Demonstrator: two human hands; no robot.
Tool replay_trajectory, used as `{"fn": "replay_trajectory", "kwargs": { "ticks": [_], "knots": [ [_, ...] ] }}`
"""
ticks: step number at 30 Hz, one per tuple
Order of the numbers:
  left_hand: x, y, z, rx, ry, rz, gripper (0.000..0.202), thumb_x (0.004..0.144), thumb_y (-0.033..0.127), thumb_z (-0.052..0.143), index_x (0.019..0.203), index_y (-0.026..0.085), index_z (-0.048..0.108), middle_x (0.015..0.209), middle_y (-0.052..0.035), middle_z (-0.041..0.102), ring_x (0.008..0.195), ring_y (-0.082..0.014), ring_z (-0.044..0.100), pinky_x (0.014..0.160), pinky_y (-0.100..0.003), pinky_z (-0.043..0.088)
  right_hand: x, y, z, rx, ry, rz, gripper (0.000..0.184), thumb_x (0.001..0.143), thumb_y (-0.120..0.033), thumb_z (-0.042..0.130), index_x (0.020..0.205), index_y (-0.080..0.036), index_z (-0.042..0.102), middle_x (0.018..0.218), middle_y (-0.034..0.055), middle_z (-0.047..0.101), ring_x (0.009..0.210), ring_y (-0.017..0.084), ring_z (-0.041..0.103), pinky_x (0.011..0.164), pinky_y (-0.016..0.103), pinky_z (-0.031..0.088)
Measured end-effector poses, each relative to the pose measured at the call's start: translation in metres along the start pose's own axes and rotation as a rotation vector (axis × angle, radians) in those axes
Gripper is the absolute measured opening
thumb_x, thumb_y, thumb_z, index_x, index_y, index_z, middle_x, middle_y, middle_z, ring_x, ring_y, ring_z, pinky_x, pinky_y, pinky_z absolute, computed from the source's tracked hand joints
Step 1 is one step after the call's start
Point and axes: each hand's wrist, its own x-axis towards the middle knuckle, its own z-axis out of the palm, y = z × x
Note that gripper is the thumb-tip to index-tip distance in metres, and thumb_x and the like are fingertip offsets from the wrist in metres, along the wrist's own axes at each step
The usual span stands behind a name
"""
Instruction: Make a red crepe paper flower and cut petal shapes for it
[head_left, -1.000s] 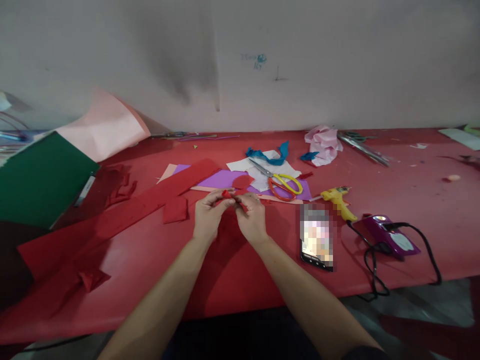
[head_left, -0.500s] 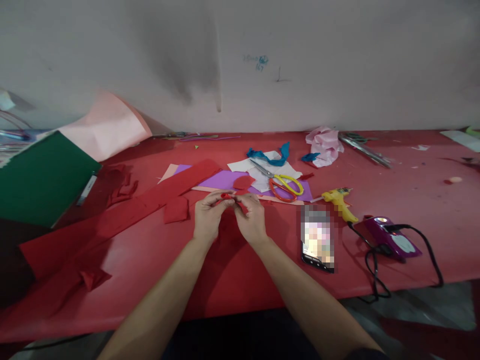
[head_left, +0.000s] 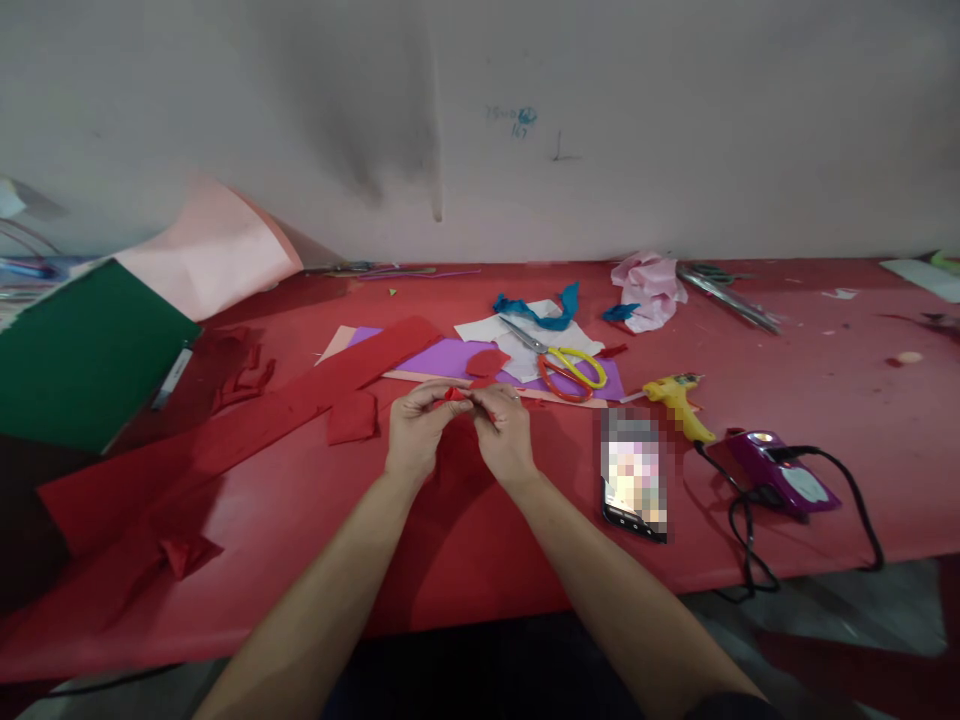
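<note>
Between my two hands is a small piece of red crepe paper [head_left: 454,394], curled and partly hidden by the fingers. My left hand [head_left: 417,428] pinches it between thumb and forefinger. My right hand [head_left: 501,428] grips its other side, fingertips close to the left ones. Just beyond the hands lies a red cut-out petal shape [head_left: 487,363] on purple paper [head_left: 448,357]. A folded red paper piece [head_left: 352,418] rests left of my left hand. Scissors [head_left: 559,362] with yellow and orange handles lie open past my right hand.
A long red paper strip [head_left: 300,400] runs along the left, near a green board [head_left: 82,360]. At right are a phone [head_left: 634,475], a yellow glue gun [head_left: 679,405] and a purple power box [head_left: 780,475] with a black cable. Crumpled pink paper [head_left: 651,290] sits by the wall.
The red paper between my fingers has turned slightly and now shows a more pointed fold. Both hands stay in nearly the same place.
</note>
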Motion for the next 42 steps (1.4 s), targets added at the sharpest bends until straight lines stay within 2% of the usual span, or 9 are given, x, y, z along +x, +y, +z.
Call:
{"fn": "replay_trajectory", "kwargs": {
  "ticks": [4, 8, 16, 23, 34, 40, 42],
  "knots": [
    [0.000, 0.000, 0.002, -0.029, 0.011, -0.039, 0.013, 0.065, 0.012, 0.074, 0.073, 0.022, 0.076, 0.083, -0.0014, 0.072, 0.085, -0.0167, 0.065, 0.088, -0.033, 0.050, -0.001, 0.001, 0.000, -0.021, -0.005, 0.021, 0.023, 0.086, -0.013, 0.053, 0.091, -0.024, 0.073, 0.082, 0.0034, 0.071, 0.082, 0.021, 0.057, 0.081, 0.037, 0.046],
    [0.000, 0.000, 0.002, -0.065, -0.031, -0.077, 0.017, 0.066, 0.013, 0.074, 0.079, 0.022, 0.077, 0.088, -0.0020, 0.072, 0.089, -0.0170, 0.065, 0.090, -0.033, 0.050, 0.000, 0.001, 0.001, -0.017, 0.006, 0.025, 0.021, 0.087, -0.014, 0.053, 0.089, -0.023, 0.072, 0.085, 0.0043, 0.072, 0.084, 0.022, 0.058, 0.082, 0.037, 0.047],
    [0.002, -0.001, -0.002, 0.001, -0.010, -0.008, 0.012, 0.066, 0.013, 0.073, 0.071, 0.022, 0.077, 0.081, -0.0017, 0.071, 0.082, -0.0165, 0.064, 0.087, -0.034, 0.051, 0.000, -0.001, 0.002, -0.028, -0.041, 0.042, 0.022, 0.087, -0.014, 0.052, 0.091, -0.022, 0.072, 0.083, 0.0045, 0.069, 0.085, 0.021, 0.056, 0.081, 0.035, 0.046],
    [0.002, -0.002, -0.003, 0.076, -0.058, -0.016, 0.016, 0.070, 0.017, 0.071, 0.083, 0.023, 0.077, 0.099, -0.0047, 0.073, 0.100, -0.0206, 0.065, 0.097, -0.037, 0.046, -0.001, 0.006, 0.002, -0.019, -0.052, 0.087, 0.025, 0.085, -0.015, 0.051, 0.098, -0.022, 0.071, 0.093, 0.0069, 0.071, 0.093, 0.023, 0.058, 0.085, 0.038, 0.047],
    [0.001, 0.008, 0.000, 0.256, -0.067, 0.054, 0.013, 0.070, 0.018, 0.074, 0.080, 0.025, 0.078, 0.095, -0.0054, 0.074, 0.097, -0.0222, 0.065, 0.096, -0.038, 0.047, -0.001, 0.012, 0.001, 0.003, -0.055, 0.178, 0.029, 0.072, -0.014, 0.048, 0.091, -0.020, 0.069, 0.093, 0.0090, 0.067, 0.093, 0.025, 0.061, 0.087, 0.043, 0.049],
    [0.000, 0.015, 0.004, 0.316, -0.026, 0.102, 0.036, 0.062, 0.008, 0.077, 0.093, 0.027, 0.076, 0.100, -0.0041, 0.073, 0.099, -0.0213, 0.063, 0.096, -0.038, 0.046, -0.002, 0.013, 0.000, 0.047, -0.052, 0.226, 0.033, 0.068, -0.015, 0.047, 0.092, -0.018, 0.070, 0.094, 0.0096, 0.068, 0.088, 0.025, 0.063, 0.084, 0.042, 0.051],
    [0.001, 0.015, 0.004, 0.295, -0.030, 0.091, 0.035, 0.062, 0.009, 0.076, 0.093, 0.026, 0.076, 0.101, -0.0045, 0.072, 0.097, -0.0210, 0.063, 0.093, -0.036, 0.047, -0.002, 0.013, 0.001, 0.068, -0.054, 0.236, 0.035, 0.067, -0.015, 0.047, 0.093, -0.019, 0.070, 0.095, 0.0089, 0.069, 0.091, 0.025, 0.064, 0.085, 0.042, 0.050]
  ]
}}
